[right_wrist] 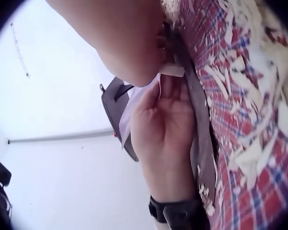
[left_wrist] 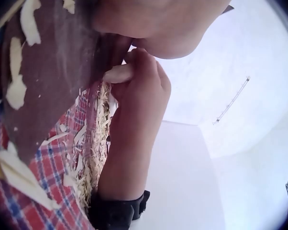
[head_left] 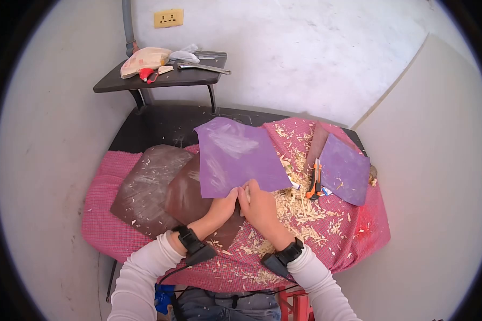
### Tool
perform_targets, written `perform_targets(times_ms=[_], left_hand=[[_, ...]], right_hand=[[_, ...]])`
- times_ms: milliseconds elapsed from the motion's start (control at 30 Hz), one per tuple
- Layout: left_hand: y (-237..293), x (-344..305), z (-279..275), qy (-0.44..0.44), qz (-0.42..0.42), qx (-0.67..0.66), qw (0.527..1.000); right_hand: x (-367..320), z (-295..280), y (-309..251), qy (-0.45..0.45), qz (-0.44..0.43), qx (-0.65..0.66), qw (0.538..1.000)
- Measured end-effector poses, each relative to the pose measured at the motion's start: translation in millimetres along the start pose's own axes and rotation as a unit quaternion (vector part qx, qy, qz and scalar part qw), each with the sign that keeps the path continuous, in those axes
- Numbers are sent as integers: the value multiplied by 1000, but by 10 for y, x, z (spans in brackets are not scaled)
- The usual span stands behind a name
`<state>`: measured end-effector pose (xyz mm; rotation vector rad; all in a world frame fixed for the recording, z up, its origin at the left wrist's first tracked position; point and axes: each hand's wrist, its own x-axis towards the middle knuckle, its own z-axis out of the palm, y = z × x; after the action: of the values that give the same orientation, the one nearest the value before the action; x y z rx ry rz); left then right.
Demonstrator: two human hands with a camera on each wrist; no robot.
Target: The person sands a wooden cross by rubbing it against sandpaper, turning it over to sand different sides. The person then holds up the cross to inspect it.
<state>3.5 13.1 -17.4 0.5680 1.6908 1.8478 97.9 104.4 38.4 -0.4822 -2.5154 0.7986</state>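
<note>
A purple sheet of sandpaper [head_left: 238,158], streaked with pale dust, slopes up beyond the two hands in the head view. My left hand [head_left: 218,212] grips its near edge, palm turned up and thumb along the edge. Close against it, my right hand [head_left: 261,207] pinches a small pale wooden piece [left_wrist: 118,74] between thumb and fingers. The end of that piece [right_wrist: 172,70] pokes out over the left fingers in the right wrist view; most of it is hidden in the grip. Brown sheets [head_left: 151,179] lie beneath and left of the hands.
Wood shavings [head_left: 300,211] litter the pink checked cloth [head_left: 104,187]. An orange and black utility knife [head_left: 314,181] lies at right beside another purple sheet [head_left: 345,170]. Behind, a small raised black shelf [head_left: 110,84] bears a plastic bag [head_left: 144,60] and a wrench [head_left: 202,67].
</note>
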Motion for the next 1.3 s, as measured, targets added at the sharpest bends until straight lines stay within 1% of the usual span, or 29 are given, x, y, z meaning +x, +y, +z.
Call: perform_targets(times_ms=[100,200,300,400,500,567,600,700,800,900,1000,1100,1200,1300], left_hand=[[99,-73,56,20,33,28,999],[-6,-47,72,35,42,15,998],[-35,-15,32,21,60,17,998],[32,-34,22,6,15,7,1000],[113,-94,73,23,38,27,999],[134,-111,95,28,30,25,999],[141,-115,97,32,27,25,999],[41,-37,48,28,56,25,998],[128,-50,21,11,-4,25,1000],[62,-69,78,29,55,41,997],[51,-65,80,31,54,28,998],[-26,9,7,11,51,21,998],[-19,-5,21,15,50,-6,999],[81,-83,92,24,55,15,998]], right_hand=[[91,57,179,31,53,-44,997],[157,-30,358,87,59,-75,992],[47,38,160,56,27,-56,996],[-11,56,8,29,-4,-25,999],[99,53,216,74,28,-52,996],[138,57,400,88,30,-59,994],[155,34,405,96,30,-61,993],[76,69,182,65,8,-81,995],[24,56,56,45,-33,-66,996],[136,69,283,68,16,-89,994],[147,29,321,67,37,-115,990],[37,54,108,58,-16,-96,994],[37,46,48,40,-19,-91,995],[135,-9,234,53,39,-97,993]])
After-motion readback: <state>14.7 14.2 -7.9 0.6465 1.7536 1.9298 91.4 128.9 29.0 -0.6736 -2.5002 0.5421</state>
